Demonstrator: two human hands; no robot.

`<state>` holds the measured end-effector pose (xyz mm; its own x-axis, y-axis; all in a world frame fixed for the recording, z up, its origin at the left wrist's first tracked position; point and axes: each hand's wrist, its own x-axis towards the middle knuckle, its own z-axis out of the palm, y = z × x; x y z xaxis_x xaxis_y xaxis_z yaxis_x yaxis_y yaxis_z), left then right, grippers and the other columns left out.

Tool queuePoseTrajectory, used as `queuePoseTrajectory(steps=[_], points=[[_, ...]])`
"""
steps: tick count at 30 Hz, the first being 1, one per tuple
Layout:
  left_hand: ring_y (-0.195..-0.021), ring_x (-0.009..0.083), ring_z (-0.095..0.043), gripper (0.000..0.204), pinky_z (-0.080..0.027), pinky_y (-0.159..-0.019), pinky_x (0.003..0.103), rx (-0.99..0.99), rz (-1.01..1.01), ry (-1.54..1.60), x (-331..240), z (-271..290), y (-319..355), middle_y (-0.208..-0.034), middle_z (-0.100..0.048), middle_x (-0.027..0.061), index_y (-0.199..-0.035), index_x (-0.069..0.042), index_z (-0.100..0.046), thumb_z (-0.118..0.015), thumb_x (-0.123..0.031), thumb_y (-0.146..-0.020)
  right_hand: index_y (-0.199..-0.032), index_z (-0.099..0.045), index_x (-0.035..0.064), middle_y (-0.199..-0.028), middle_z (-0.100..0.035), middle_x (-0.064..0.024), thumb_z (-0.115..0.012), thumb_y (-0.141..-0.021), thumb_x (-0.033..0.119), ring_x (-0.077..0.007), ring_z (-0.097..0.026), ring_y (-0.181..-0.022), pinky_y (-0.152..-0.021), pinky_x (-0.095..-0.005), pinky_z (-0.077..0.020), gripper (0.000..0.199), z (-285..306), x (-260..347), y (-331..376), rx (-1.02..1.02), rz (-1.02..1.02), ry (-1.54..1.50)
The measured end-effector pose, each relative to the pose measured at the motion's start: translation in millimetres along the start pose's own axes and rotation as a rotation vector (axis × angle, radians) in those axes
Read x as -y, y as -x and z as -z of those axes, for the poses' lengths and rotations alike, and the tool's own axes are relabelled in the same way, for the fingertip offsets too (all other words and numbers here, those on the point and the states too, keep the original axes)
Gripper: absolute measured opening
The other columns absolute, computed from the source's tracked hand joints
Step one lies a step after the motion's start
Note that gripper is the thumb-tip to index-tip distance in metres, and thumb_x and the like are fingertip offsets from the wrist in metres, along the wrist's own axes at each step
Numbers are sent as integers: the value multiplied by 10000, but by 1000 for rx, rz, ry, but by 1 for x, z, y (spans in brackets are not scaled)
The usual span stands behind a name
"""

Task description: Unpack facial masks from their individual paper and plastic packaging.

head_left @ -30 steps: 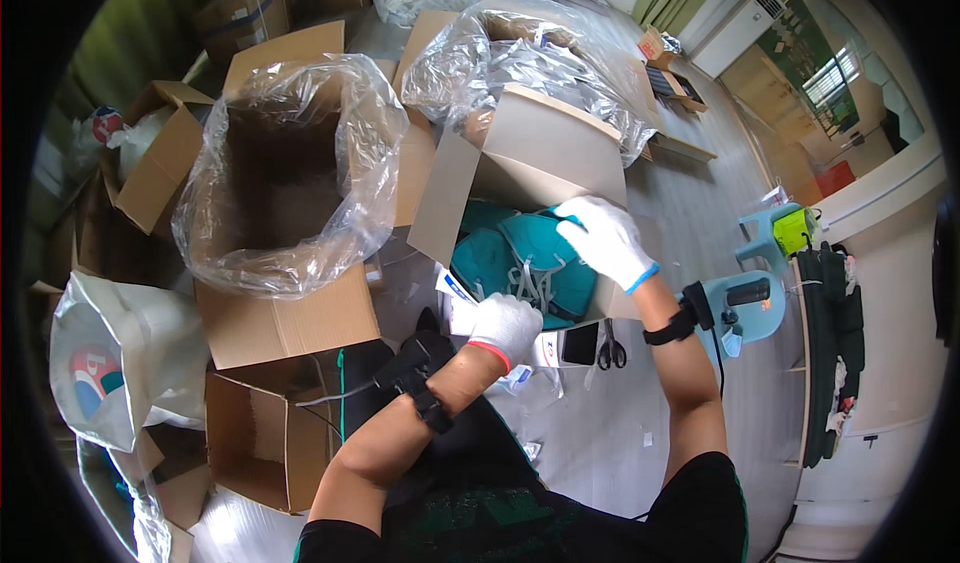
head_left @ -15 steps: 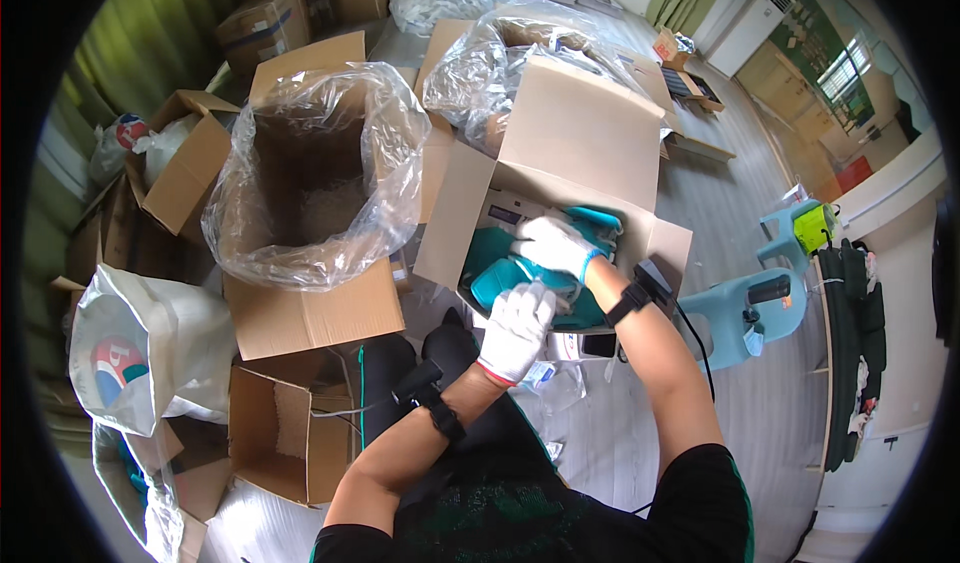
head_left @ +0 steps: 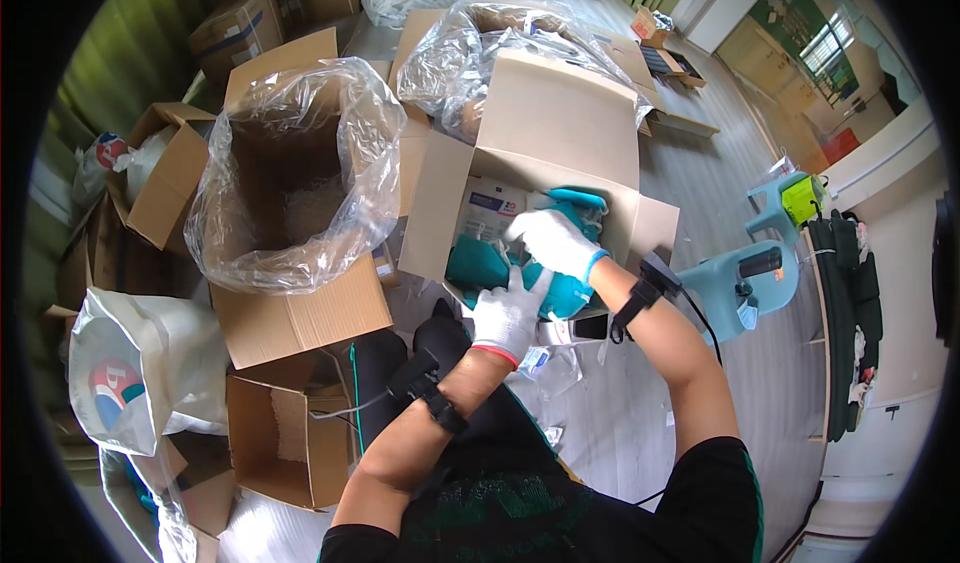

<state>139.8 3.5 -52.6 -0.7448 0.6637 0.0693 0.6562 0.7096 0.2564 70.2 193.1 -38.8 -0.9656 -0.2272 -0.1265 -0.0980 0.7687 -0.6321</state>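
Note:
A cardboard box (head_left: 560,103) with its flaps spread holds several teal, smooth, padded-looking pieces (head_left: 478,263) whose kind I cannot make out. My left hand (head_left: 505,315), in a white glove with a red cuff, rests over the box's near edge. Its fingers are stretched apart against the teal pieces. Deeper inside is my right hand (head_left: 558,245), gloved in white with a blue cuff, its fingers bent down and together among the pieces; what they grip is hidden. Along the box's left inner side lies a white printed package (head_left: 490,208).
Left of the box stands a large carton (head_left: 300,313) lined with clear plastic. A white sack (head_left: 185,353) and a small open carton (head_left: 275,438) sit nearer on the left. Blue plastic stools (head_left: 735,293) stand right. Behind is another plastic-lined carton (head_left: 460,68).
The teal pieces in the box have shifted, showing more of the white package at the left. My left hand's fingers have spread onto them. The whole view has turned slightly.

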Motion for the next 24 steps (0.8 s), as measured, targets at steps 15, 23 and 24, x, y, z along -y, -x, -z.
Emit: queuePoseTrajectory(steps=[15, 23, 24], points=[[-662, 291, -706, 606, -559, -683, 424, -176, -12, 5, -5, -29, 11, -1228, -680, 271, -1462, -263, -564, -607, -119, -874, -1262, -611, 24, -1077, -683, -181, -578, -920, 129, -353, -725, -933, -766, -457, -604, 359, -9, -27, -65, 27, 84, 1044], [-635, 260, -694, 631, -544, -608, 377, -184, 9, -53, -4, -33, 8, -1093, -679, 198, -1471, -197, -522, -640, -131, -854, -1300, -575, -14, -1241, -699, -239, -676, -877, 67, -402, -688, -1163, -910, -472, -593, 443, 2, 5, -71, 185, -354, 797], [-629, 257, -691, 629, -542, -604, 379, -203, 11, -58, -4, -34, 8, -1069, -678, 187, -1468, -197, -526, -631, -121, -853, -1304, -571, -7, -1239, -699, -242, -684, -873, 73, -404, -688, -1163, -910, -473, -592, 453, 3, 7, -72, 173, -371, 793]])
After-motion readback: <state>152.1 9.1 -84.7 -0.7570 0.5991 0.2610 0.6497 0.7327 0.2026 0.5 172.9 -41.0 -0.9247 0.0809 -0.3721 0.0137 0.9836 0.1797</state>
